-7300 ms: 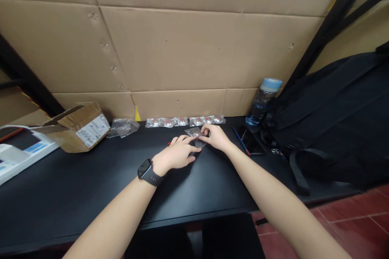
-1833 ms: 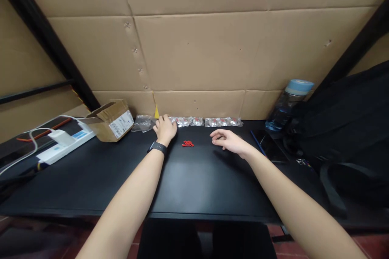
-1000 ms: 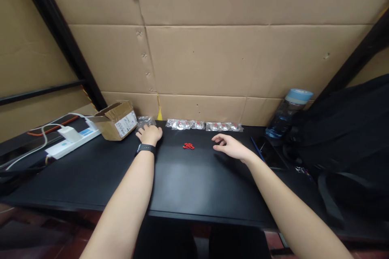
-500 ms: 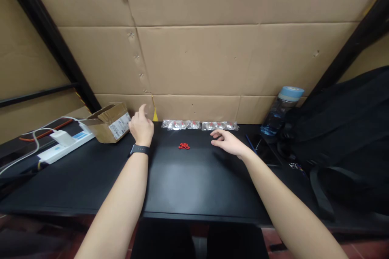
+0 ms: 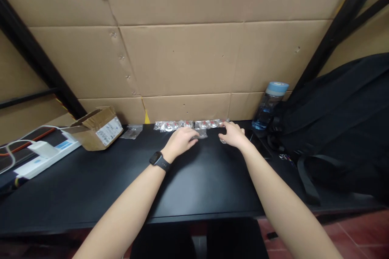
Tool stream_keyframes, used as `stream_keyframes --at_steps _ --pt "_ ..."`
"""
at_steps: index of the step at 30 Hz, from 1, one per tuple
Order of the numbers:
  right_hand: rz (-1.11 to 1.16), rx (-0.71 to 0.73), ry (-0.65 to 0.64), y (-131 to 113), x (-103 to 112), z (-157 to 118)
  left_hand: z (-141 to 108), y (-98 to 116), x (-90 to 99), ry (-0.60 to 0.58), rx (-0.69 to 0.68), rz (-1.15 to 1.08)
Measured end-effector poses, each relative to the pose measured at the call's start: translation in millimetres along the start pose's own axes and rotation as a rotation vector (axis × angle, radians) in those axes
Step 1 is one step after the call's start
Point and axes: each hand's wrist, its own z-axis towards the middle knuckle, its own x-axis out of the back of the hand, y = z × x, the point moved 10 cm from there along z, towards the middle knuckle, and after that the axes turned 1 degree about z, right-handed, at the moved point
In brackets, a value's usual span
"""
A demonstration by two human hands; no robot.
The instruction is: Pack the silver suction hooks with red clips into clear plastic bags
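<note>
My left hand [image 5: 182, 138] is closed, its fingers pinching a small clear plastic packet [image 5: 202, 133] just in front of the row. A dark watch [image 5: 158, 159] is on that wrist. My right hand [image 5: 232, 134] reaches over the right end of the row, its fingers curled round a clear packet; a shiny bit [image 5: 223, 141] shows below the thumb. Behind the hands, several clear packets [image 5: 173, 125] with shiny round pieces and red bits lie along the cardboard wall. No red cord is visible on the table now; my left hand and forearm cover part of that area.
At left, an open cardboard box [image 5: 105, 129] stands beside a white power strip [image 5: 45, 156] with cables. An empty-looking clear bag [image 5: 132, 131] lies right of the box. A water bottle [image 5: 270, 105] and a black backpack [image 5: 340, 129] take up the right side of the black table [image 5: 209, 186].
My left hand has moved right from near the box to the packets, leaving a clear bag lying by the box. My right hand has moved to the row's right end. The red cord is out of sight.
</note>
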Motion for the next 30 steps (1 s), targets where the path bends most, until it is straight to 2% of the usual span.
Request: stream_keyframes --at_steps 2,4,9,12,14,17,21,25,30 --pt "0.006 0.016 -0.090 8 -6 1 2 9 -5.3 -0.020 0.005 -0.036" --pt "0.052 0.082 -0.170 9 -13 1 0 1 0.0 0.005 0.062 -0.067" --pt "0.105 0.151 -0.227 8 -24 2 -14 -48 31.2 0.083 0.228 -0.047" --pt "0.097 0.146 -0.213 9 -26 3 -23 -71 41.1 0.040 0.264 -0.076" --pt "0.090 0.141 -0.202 10 -26 4 -27 -77 34.0 -0.079 0.251 -0.125" --pt "0.087 0.144 -0.205 11 -27 4 -33 -74 14.0 -0.267 0.209 -0.201" --pt "0.091 0.145 -0.208 12 -29 5 -38 -71 -8.5 -0.390 0.198 -0.243" --pt "0.095 0.147 -0.196 11 -28 5 -37 -74 -11.4 -0.352 0.217 -0.219" --pt "0.135 0.172 -0.145 5 -16 3 -32 -71 1.3 -0.268 0.222 -0.201"
